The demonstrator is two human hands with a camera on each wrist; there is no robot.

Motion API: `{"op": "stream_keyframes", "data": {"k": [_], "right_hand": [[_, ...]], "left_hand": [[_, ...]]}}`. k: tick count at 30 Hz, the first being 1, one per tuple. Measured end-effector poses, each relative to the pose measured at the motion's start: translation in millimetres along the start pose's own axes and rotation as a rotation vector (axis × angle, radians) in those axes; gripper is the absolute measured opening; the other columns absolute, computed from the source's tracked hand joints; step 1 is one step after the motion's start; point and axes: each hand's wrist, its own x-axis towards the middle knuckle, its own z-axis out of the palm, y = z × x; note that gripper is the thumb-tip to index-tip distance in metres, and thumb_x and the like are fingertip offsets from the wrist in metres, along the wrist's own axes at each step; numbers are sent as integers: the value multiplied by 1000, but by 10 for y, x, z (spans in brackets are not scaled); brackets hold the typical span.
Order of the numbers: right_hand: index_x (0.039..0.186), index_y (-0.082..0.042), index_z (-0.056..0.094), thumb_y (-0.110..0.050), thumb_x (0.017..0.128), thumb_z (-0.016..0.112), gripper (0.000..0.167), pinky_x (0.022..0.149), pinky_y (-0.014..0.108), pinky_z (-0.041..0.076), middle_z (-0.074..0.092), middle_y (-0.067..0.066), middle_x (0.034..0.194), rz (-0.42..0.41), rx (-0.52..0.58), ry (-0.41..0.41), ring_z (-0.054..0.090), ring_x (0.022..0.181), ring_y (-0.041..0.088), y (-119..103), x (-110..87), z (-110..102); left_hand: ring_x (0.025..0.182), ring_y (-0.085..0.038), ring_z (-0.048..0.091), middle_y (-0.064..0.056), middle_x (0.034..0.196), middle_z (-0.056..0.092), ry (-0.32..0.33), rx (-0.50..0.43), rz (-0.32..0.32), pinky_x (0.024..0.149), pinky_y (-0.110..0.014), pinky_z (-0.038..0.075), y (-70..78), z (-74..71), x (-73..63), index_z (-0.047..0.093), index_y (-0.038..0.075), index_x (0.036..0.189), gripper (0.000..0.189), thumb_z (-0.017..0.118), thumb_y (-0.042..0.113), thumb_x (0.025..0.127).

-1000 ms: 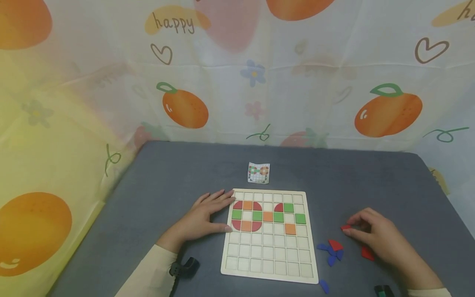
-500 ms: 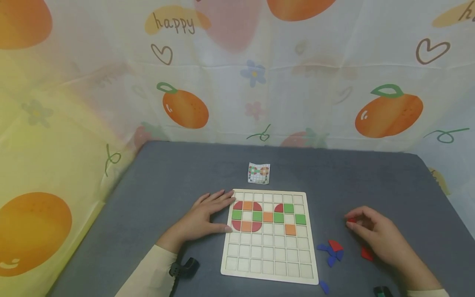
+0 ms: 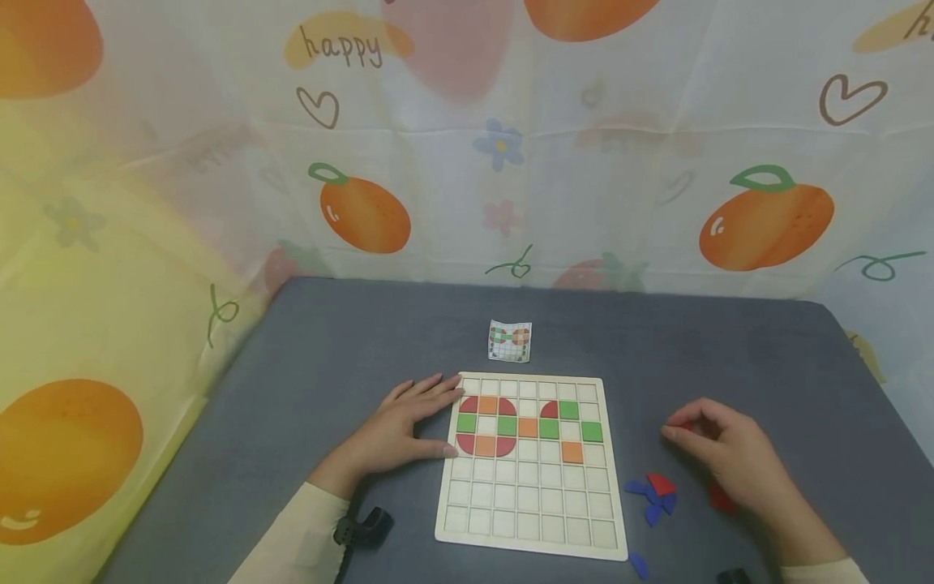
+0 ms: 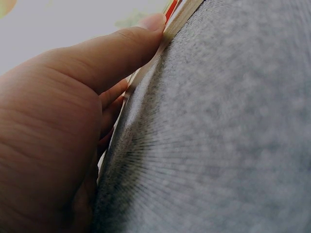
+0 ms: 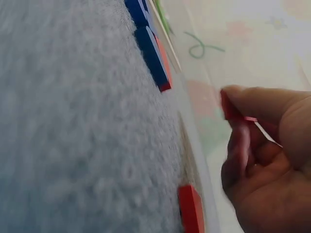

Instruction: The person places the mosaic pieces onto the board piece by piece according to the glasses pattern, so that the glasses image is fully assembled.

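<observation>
My left hand lies along the left side of a pale wooden grid board, fingers spread, fingertips and thumb touching its edge. In the left wrist view the thumb reaches over the board's edge. Red quarter-circle, orange and green square pieces fill some cells of the board's upper half. To the right of the board, my right hand is raised over the table. Between thumb and fingers it pinches a small red piece, mostly covered by the fingers in the head view.
Near the board's right side lie several blue pieces and a red quarter-circle piece. Another red piece lies under my right hand. A single blue piece is by the board's lower right corner. A small pattern card lies beyond the board.
My right hand, pinching the red piece, has shifted slightly left and away from me, and the piece has turned in its fingers. The left hand and board stay put.
</observation>
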Motion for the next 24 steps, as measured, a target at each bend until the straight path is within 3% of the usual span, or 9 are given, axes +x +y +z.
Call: {"op": "stream_keyframes", "data": {"k": [9, 16, 24], "right_hand": [[128, -8, 80, -18, 103, 81, 27, 81, 13, 51, 76, 2, 116, -70, 70, 29, 70, 98, 1, -174, 122, 84], [128, -7, 75, -25, 105, 78, 29, 81, 18, 52, 76, 4, 113, -58, 95, 17, 70, 97, 11, -382, 226, 127], [128, -5, 75, -17, 104, 79, 27, 79, 21, 54, 76, 5, 111, -98, 163, 22, 69, 95, 13, -507, 343, 245]], "left_hand": [[163, -26, 22, 7, 174, 35, 12, 4, 2, 127, -64, 7, -7, 12, 2, 49, 24, 167, 90, 85, 57, 92], [163, -27, 22, 7, 174, 34, 4, 0, 6, 127, -63, 6, 6, -1, -1, 48, 23, 168, 91, 86, 56, 91], [164, -26, 21, 9, 175, 33, -2, 2, 2, 127, -63, 6, 15, -16, 0, 47, 24, 168, 92, 86, 57, 91]]}}
